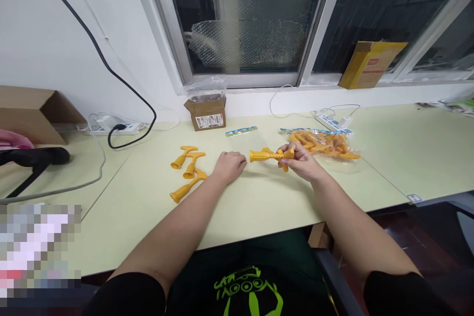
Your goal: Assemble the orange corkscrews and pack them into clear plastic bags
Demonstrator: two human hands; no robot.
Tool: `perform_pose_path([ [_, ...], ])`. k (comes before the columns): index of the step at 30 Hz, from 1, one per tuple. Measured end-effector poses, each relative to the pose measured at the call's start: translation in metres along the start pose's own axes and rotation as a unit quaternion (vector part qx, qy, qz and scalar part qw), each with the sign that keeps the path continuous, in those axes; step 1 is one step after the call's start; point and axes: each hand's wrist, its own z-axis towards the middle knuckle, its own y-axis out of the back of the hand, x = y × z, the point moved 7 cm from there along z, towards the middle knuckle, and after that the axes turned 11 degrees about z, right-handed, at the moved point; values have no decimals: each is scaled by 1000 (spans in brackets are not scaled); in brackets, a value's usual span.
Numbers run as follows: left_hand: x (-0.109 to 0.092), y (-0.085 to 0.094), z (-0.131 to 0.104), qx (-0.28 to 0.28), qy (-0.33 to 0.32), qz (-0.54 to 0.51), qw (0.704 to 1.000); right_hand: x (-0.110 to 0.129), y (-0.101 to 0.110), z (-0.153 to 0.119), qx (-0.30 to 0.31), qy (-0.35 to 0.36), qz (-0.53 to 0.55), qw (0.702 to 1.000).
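Note:
My right hand (301, 160) grips an orange plastic toy trumpet (267, 155) by its stem, holding it level just above the pale green table (259, 207), bell pointing left. My left hand (229, 165) rests on the table with its fingers curled, holding nothing, its knuckles a short way from the trumpet's bell. Three more orange trumpets lie loose to its left: one (182, 156), a second (192, 164) and a third (187, 187). A clear bag of orange trumpets (326, 143) lies just behind my right hand.
A flat clear empty bag with a printed header (241, 132) lies behind the trumpet. A small cardboard box (206, 112) stands at the wall. A power strip (111, 127) with a black cable is at the left, and a yellow box (370, 63) sits on the windowsill.

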Motion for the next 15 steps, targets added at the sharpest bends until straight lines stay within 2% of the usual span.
perform_pose_path([
  [3, 11, 6, -9, -8, 26, -19, 999, 12, -6, 12, 13, -7, -3, 1000],
  [6, 25, 15, -15, -47, 59, -66, 995, 16, -19, 23, 75, -37, -2, 996],
  [10, 35, 23, -16, -89, 61, -117, 987, 6, -41, 30, 174, -81, 9, 981],
  [12, 35, 25, -15, -95, 55, -135, 985, -2, -46, 33, 195, -84, 13, 977],
  [15, 33, 29, -16, -107, 48, -154, 981, -18, -44, 35, 192, -88, 10, 977],
])
